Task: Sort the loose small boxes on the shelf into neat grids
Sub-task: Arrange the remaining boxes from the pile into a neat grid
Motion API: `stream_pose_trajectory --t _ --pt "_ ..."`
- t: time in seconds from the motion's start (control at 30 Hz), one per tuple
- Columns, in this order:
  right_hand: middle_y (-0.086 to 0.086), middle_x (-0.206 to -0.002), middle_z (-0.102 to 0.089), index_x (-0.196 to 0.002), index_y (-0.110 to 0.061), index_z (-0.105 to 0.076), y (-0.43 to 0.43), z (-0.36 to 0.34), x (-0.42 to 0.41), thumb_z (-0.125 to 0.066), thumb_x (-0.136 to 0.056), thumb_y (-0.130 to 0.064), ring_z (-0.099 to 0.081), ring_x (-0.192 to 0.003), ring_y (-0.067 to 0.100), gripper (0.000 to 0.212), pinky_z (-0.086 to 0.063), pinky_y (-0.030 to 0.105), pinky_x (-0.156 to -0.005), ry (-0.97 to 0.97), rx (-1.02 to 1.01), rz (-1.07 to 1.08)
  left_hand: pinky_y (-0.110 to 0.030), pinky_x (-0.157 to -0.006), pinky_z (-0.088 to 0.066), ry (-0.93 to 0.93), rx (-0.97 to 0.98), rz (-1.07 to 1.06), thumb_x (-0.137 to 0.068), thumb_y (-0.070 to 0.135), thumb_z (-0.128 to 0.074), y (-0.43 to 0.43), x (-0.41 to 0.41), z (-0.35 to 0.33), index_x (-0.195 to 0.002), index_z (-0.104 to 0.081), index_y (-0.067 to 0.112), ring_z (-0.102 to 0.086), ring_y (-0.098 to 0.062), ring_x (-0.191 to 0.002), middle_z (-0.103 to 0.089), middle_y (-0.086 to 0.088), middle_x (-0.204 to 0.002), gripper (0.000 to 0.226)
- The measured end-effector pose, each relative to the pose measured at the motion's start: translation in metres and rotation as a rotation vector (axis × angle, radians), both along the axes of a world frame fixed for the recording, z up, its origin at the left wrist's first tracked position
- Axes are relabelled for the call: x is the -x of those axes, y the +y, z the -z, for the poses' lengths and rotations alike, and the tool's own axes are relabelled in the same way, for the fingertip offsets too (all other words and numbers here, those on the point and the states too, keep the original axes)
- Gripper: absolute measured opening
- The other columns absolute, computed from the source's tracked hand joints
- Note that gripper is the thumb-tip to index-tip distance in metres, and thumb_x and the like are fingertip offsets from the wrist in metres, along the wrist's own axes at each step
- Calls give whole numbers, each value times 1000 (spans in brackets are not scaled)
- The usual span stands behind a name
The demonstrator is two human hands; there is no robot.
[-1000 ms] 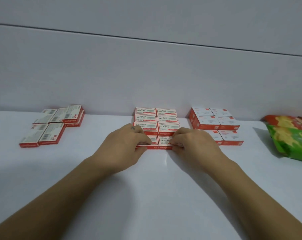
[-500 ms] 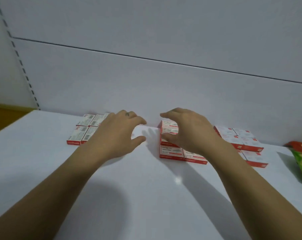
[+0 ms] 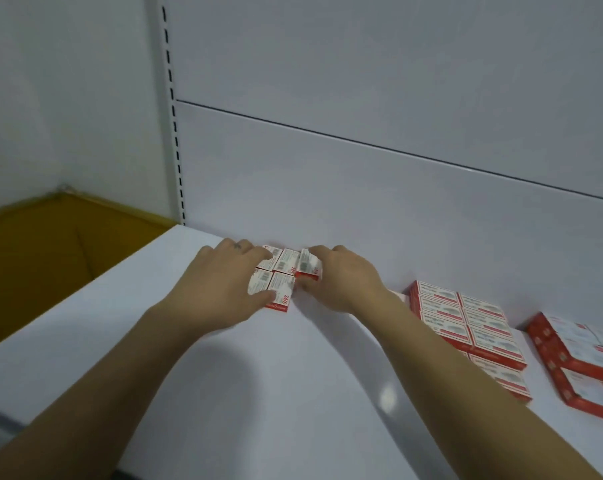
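I see five small boxes between my two hands on the shelf: left hand fingers spread flat over them, right hand fingers pinching the rightmost box.

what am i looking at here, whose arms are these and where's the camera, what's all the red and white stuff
There is no machine: a person wears a camera on the head, looking down at their own bare arms. The white surface is a shelf. The left hand and right hand press on a loose cluster of small boxes near the back wall; the right hand's grip is around one box at the cluster's right edge. To the right lie a tidy grid of boxes and another box group.
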State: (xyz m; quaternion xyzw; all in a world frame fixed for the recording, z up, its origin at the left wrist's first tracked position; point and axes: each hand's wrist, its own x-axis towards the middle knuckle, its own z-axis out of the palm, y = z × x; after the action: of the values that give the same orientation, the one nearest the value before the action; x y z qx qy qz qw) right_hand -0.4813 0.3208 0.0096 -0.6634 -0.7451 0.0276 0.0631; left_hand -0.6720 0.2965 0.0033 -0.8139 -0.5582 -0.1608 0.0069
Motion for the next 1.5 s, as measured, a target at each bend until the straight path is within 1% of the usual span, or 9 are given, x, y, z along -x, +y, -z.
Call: stream_pose_trajectory --t 0.1,0.37,0.53,0.73,0.93,1.1,1.27,1.4,1.5 --pt "5 -111 -62 -121 -20 -52 16 8 14 -53 -86 -57 -59 -101 26 52 -39 30 -70 43 -19 119 -37 -100 -34 4 -9 5 -84 59 -53 5 5 -1 -136 -39 34 -40 -16 -123 -48 7 -135 60" --pt "4 -101 -66 -101 -16 -57 19 16 24 -57 -85 -44 -55 -84 24 32 -36 28 -64 117 -98 214 -36 -101 -33 30 0 57 -87 58 -46 15 5 6 -133 -41 34 -40 -15 -122 -47 8 -133 52" --pt "2 -110 -68 -113 -20 -64 13 12 13 -62 -84 -44 -61 -101 24 37 -44 30 -74 240 -39 209 -36 -97 -34 30 -27 119 -87 55 -49 26 -3 -1 -132 -42 34 -42 -16 -119 -49 8 -130 50" --pt "3 -128 -61 -143 -28 -38 -3 -9 -27 -64 -84 -18 -57 -113 22 65 -46 31 -93 307 -67 132 -37 -93 -39 12 -38 234 -85 54 -53 43 -36 -12 -135 -38 36 -45 -18 -116 -51 5 -128 55" --pt "-14 -119 -59 -147 -42 -15 -42 -30 -78 -68 -84 -8 -61 -89 10 90 -54 22 -80 412 -138 106 -39 -98 -39 -127 -1 351 -81 51 -63 42 -84 -14 -147 -5 38 -42 -19 -124 -42 2 -138 88" --pt "-21 -112 -56 -146 -43 -22 -74 -25 -103 -66 -85 -4 -63 -84 0 85 -52 10 -73 486 -221 105 -36 -89 -45 -256 9 498 -77 47 -69 33 -123 -11 -133 -30 40 -55 -14 -108 -58 10 -121 68" --pt "-17 -119 -58 -136 -36 -43 -100 0 -114 -70 -83 -7 -64 -89 -5 66 -53 13 -78 621 -443 271 -12 -69 -44 -636 92 619 -74 28 -77 18 -151 5 -102 -56 28 -57 -5 -83 -65 12 -89 35" --pt "-14 -115 -65 -126 -29 -56 -105 12 -112 -70 -83 -15 -65 -97 2 47 -56 28 -85 755 -441 327 -13 -66 -46 -738 135 583 -76 26 -78 5 -159 20 -103 -58 25 -58 -7 -82 -65 13 -91 34" --pt "-15 -116 -64 -127 -30 -56 -106 10 -104 -73 -79 -30 -62 -100 0 51 -55 18 -77 807 -383 322 -13 -68 -48 -742 128 536 -76 27 -78 3 -156 23 -103 -58 27 -58 -4 -85 -66 15 -96 34"
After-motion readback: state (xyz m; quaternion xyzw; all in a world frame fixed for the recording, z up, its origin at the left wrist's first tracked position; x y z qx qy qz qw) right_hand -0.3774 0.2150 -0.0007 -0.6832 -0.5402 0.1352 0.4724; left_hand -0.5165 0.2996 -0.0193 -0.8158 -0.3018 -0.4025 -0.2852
